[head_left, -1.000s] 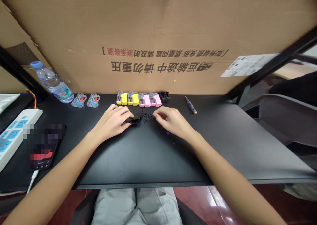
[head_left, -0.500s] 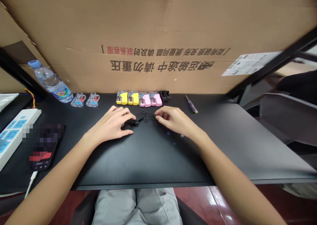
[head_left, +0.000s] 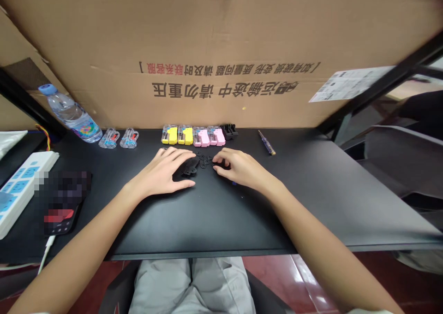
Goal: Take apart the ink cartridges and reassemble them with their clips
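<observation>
My left hand [head_left: 166, 171] is open, palm down over the black table, its thumb and fingers apart around small black plastic parts [head_left: 190, 168]. Several black rings [head_left: 203, 159] lie loose between my two hands. At the right of these rings, my right hand [head_left: 233, 166] has its fingers bent, with thumb and forefinger close to a black piece. Whether those fingertips grip anything cannot be made out. A small blue bit [head_left: 234, 183] shows just below my right hand.
Along the back stand yellow clear-cased pieces [head_left: 170, 134], pink ones [head_left: 201, 137] and a black part [head_left: 229, 131]. Two clear pieces [head_left: 129, 138], a water bottle [head_left: 74, 113], a power strip [head_left: 26, 180] and a phone [head_left: 64, 208] are leftward. A screwdriver [head_left: 266, 143] lies right.
My left hand has shifted slightly right, over the black parts. My right hand has moved a little left, its fingers still bent. The view has tilted slightly.
</observation>
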Action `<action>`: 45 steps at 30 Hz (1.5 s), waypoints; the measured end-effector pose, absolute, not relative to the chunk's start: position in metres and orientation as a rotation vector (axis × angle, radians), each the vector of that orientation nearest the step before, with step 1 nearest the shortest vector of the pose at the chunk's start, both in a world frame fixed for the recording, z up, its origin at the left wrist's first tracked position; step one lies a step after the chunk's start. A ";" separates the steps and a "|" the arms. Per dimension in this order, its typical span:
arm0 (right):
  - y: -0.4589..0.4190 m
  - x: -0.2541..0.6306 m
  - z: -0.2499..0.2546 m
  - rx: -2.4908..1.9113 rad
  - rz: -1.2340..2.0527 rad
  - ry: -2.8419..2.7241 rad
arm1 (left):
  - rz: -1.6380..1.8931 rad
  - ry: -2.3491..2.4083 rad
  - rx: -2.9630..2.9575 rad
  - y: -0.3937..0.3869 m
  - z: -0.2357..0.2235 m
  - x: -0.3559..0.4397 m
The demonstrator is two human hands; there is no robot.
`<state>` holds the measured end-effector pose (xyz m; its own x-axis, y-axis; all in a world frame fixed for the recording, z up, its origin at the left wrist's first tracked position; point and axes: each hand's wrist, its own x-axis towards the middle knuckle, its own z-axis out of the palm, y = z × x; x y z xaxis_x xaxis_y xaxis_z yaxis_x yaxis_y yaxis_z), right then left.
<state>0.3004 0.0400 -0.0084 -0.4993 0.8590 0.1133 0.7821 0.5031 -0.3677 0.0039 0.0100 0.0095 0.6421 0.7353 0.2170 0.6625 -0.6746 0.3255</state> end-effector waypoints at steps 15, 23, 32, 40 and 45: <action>0.041 0.300 -0.009 -1.212 0.575 -2.473 | 0.393 1.083 2.637 0.012 0.000 0.002; 0.042 0.300 -0.008 -1.164 0.608 -2.471 | 0.401 1.007 2.652 0.011 0.000 0.007; 0.044 0.303 -0.012 -1.146 0.621 -2.469 | 0.449 1.050 2.704 0.006 0.004 0.009; 0.044 0.304 -0.013 -1.143 0.622 -2.453 | 0.388 0.890 2.640 0.010 0.008 -0.002; 0.041 0.301 -0.009 -1.132 0.634 -2.442 | 0.388 0.997 2.659 0.008 0.006 0.006</action>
